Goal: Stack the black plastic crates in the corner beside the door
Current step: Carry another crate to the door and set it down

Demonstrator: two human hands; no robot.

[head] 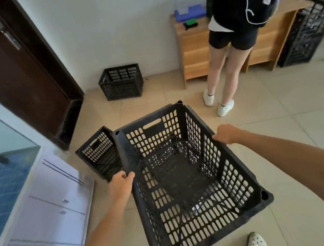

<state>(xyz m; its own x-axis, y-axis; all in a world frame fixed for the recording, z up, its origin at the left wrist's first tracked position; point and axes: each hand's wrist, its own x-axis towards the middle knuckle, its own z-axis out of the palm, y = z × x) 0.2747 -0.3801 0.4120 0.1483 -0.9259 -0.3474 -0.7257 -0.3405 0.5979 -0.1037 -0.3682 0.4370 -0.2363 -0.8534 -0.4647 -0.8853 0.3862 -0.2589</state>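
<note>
I carry a large empty black plastic crate (187, 174) in front of me, above the tiled floor. My left hand (122, 183) grips its left rim and my right hand (225, 133) grips its right rim. A second black crate (100, 154) stands on the floor just left of it, partly hidden behind the held one. A third black crate (121, 82) sits in the corner against the white wall, right of the dark brown door (8, 69).
A person (238, 30) with a black backpack stands at a wooden cabinet (193, 48) on the right. More black crates (308, 29) are stacked beside the cabinet's right end. A white low cabinet (50, 216) and a glass panel lie to my left.
</note>
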